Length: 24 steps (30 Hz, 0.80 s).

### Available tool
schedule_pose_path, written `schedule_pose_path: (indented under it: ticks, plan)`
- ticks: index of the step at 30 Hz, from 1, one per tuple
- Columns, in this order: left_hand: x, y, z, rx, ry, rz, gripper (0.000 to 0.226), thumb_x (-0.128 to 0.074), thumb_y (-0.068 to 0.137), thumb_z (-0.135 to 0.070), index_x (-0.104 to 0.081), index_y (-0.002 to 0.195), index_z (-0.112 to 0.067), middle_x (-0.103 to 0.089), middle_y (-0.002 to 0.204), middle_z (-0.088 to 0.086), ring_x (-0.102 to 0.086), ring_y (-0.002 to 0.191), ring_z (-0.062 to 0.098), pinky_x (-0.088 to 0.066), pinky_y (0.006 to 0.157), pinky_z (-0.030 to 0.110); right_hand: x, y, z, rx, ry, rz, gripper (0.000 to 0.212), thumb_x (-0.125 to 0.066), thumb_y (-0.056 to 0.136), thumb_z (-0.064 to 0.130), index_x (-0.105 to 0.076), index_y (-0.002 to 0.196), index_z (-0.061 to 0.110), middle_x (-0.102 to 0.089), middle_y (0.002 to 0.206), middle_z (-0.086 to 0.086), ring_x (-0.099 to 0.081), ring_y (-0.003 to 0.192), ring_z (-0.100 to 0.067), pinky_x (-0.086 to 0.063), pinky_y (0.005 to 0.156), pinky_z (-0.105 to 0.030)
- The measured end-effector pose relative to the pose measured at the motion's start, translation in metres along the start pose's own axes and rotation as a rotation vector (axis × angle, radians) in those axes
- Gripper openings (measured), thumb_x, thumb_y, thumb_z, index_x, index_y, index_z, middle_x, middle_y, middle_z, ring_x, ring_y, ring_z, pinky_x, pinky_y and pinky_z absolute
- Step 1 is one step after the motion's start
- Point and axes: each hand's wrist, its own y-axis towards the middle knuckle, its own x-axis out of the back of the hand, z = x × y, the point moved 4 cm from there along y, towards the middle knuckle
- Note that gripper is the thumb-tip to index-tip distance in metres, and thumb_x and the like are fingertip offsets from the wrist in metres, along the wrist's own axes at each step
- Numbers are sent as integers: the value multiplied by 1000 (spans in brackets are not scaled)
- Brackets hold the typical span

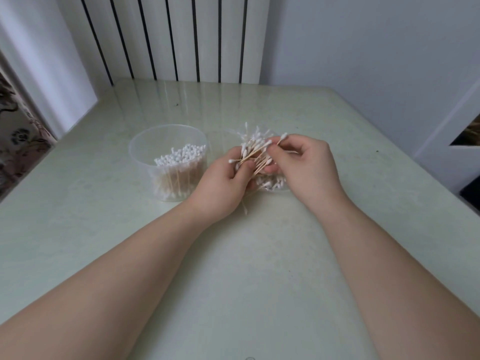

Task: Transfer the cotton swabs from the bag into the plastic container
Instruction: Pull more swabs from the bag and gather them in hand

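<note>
Inspection at this moment, read across the table (259, 268) from left to right.

The plastic container (141, 162) stood upright and uncovered at left centre, just beside the left hand but not touching it. I judged it was set there so that each handful has only a short way to go. It held a good stock of cotton swabs (181, 155), standing on end and packed toward its right wall. The left part of its floor was bare, so I rated the task as well along but not finished.

The left hand (223, 185) had its fingers curled round a loose bundle (255, 155) of swabs, held by the sticks. The tips fanned up and outward, and a few sticks poked out below the palm. I took this grip to be for gathering and squaring the sticks, so that they go in parallel.

Under both hands lay the bag (272, 184), clear and largely hidden. More swabs showed through its film in a disordered heap. I could not tell where its mouth lay.

The right hand (304, 165) pinched a single swab (282, 137) between thumb and forefinger at the bundle's right edge. Its other fingers were bent beneath, and I could not tell whether they touched anything. I judged it was laying strays into the bundle.
</note>
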Motion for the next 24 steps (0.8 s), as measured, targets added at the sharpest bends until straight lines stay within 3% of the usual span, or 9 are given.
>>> schedule_pose_path:
  ticks: [3,6,9,11,15,20,22,24]
  plan:
    - [5,0,1,21,-35,-53,15,-47,105,-7,-60,111,-10,-59,68,-5,-54,57,3,-47,61,18,8,4,2,-17,126,-86,15,-68,91,11,-73,77,13,-73,74,5,-71,61,-20,-61,70,-43]
    - [6,1,1,76,-176,-69,15,-45,105,-3,-57,112,-9,-58,73,-3,-57,59,-1,-50,61,17,13,5,6,-107,415,-91,14,-64,93,2,-69,80,3,-63,65,-5,-58,54,-18,-47,48,-27]
    - [4,1,1,95,-232,-88,21,-43,106,-5,-57,108,-21,-62,80,-2,-57,61,-3,-47,63,19,10,2,9,-219,606,-27,9,-60,94,-2,-66,87,0,-58,64,-8,-52,52,-14,-36,42,-19]
    - [-1,2,2,116,-251,-68,26,-40,108,-8,-55,111,-28,-65,88,-3,-55,59,-2,-44,63,21,8,1,8,-273,644,17,6,-60,94,0,-65,92,0,-58,65,-7,-51,53,-12,-35,40,-17]
    - [-6,2,3,162,-268,-73,24,-37,109,-16,-54,117,-32,-53,79,-2,-44,53,4,-38,59,26,3,-1,6,-349,664,93,6,-60,94,3,-66,96,1,-58,69,-7,-52,55,-11,-36,41,-16]
    - [-7,0,-1,130,-200,-11,20,-41,108,-28,-55,121,-23,-56,83,1,-56,71,12,-54,71,35,-7,-3,5,-359,783,128,10,-54,98,2,-64,95,1,-59,74,-8,-55,59,-12,-41,47,-17]
    - [-7,-2,-2,109,-161,30,18,-41,109,-27,-54,117,-19,-62,77,4,-59,66,17,-56,64,41,-11,-3,5,-342,808,128,11,-54,99,2,-64,94,1,-61,75,-9,-56,61,-14,-44,49,-18]
    - [-7,-2,-3,55,-112,40,13,-41,109,-22,-53,104,-21,-57,63,-2,-52,56,16,-46,52,34,-14,-4,6,-308,788,132,12,-53,99,1,-63,95,0,-64,76,-11,-58,63,-15,-47,52,-19]
